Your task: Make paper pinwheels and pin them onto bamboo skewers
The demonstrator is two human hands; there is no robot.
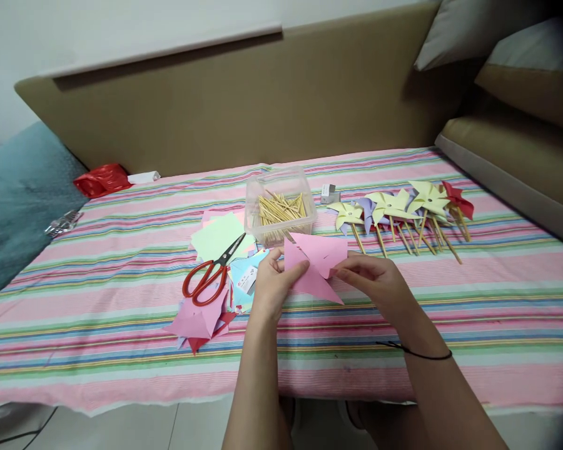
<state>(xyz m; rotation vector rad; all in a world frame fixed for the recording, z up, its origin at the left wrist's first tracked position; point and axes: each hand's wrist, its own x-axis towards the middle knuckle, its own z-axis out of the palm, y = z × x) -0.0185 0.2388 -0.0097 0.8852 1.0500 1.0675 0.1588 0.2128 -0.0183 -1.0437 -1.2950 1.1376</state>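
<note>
Left hand (pixel 278 278) is near the front of the clear plastic tub (pixel 256 206), thumb flat across the face of the slit pink paper sheet (pixel 318 255), fingers curled behind its left edge. Right hand (pixel 373 272), in front and to the right of the tub, comes in from the side with thumb and forefinger pinching the sheet's right edge. Both hands grasp this sheet, which is held just in front of the tub; contact with the tub cannot be determined. A black cord (pixel 426 356) encircles the right wrist.

The tub stands uncovered and contains many thin wooden sticks (pixel 281 209), lying in a loose heap. A small grey box (pixel 329 194) sits just right of the tub; contents cannot be determined.

Left of the tub, red-handled scissors (pixel 222 259) rest blades partly open on pale green paper (pixel 219 235) and other coloured sheets. Right of the tub, paper pinwheels (pixel 389 205) on sticks lie in an overlapping row. Striped cloth (pixel 347 350) extends well forward of the tub to a hanging front edge above floor tiles. Behind the tub rises a brown sofa back (pixel 244 106).
</note>
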